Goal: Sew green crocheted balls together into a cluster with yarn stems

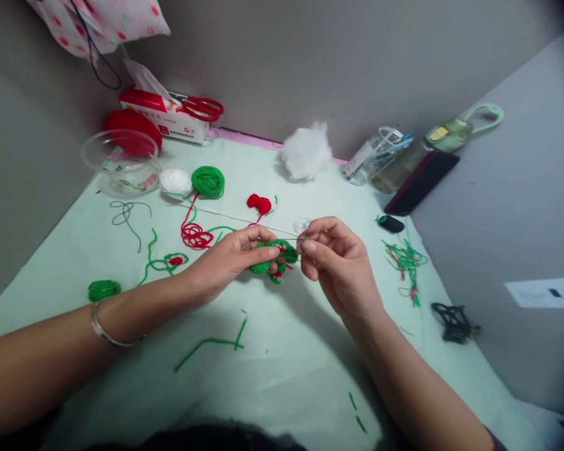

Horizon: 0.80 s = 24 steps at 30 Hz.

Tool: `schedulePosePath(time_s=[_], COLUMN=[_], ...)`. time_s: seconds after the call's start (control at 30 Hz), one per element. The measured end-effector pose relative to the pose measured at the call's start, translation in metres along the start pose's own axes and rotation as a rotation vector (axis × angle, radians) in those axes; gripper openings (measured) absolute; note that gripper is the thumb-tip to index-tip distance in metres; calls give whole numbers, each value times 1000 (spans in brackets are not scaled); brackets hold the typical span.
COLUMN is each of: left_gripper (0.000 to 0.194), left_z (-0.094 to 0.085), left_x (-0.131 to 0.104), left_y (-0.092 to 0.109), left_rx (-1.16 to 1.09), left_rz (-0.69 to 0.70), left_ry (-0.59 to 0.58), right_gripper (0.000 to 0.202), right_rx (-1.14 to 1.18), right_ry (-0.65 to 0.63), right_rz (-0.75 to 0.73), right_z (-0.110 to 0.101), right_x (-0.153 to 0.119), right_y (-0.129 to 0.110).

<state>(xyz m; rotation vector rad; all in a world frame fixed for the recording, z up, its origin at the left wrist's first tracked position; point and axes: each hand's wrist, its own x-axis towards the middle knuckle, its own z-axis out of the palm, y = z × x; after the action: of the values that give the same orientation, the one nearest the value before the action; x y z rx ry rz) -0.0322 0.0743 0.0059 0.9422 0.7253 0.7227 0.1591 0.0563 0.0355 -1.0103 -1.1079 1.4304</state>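
Note:
My left hand (244,254) is closed on a green crocheted piece (260,267) with small red and white parts; my fingers cover much of it. My right hand (331,257) is just to its right, thumb and forefinger pinched on a thin dark thread (244,220). That thread stretches over the table from the left to the pinch. Whether a needle is also between the fingertips, I cannot tell. Behind my hands lies a red crocheted piece (259,203) with a red yarn tail. A small green-and-red crocheted piece (175,259) rests left of my left hand.
Green yarn (208,181), white yarn (175,181) and a clear tub (122,166) stand back left. Red-handled scissors (202,108) lie on a tissue box (188,130). White stuffing (306,152), a bottle (399,166) and a phone (422,183) are further right. Yarn scraps (404,260) lie right.

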Motion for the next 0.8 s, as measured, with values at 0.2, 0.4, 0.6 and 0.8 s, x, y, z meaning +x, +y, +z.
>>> schedulePosePath(time_s=[0.2,0.4,0.6,0.8], left_gripper=[13,4,12,14], left_z=[2,2,1,1], left_x=[1,3,2,2], left_y=[11,11,8,7], left_rx=[-208,-335,-325,-306], left_rz=[-56,-58,-77,-72], left_ry=[128,180,119,98], right_gripper=[13,2,3,4], right_rx=[-188,-308,-396,-487], right_ry=[65,128,152,176], right_rz=[-88,-221,-259,-302], right_z=[-4,-1,2,2], right_x=[0,-1,-2,-4], right_y=[6,5,3,6])
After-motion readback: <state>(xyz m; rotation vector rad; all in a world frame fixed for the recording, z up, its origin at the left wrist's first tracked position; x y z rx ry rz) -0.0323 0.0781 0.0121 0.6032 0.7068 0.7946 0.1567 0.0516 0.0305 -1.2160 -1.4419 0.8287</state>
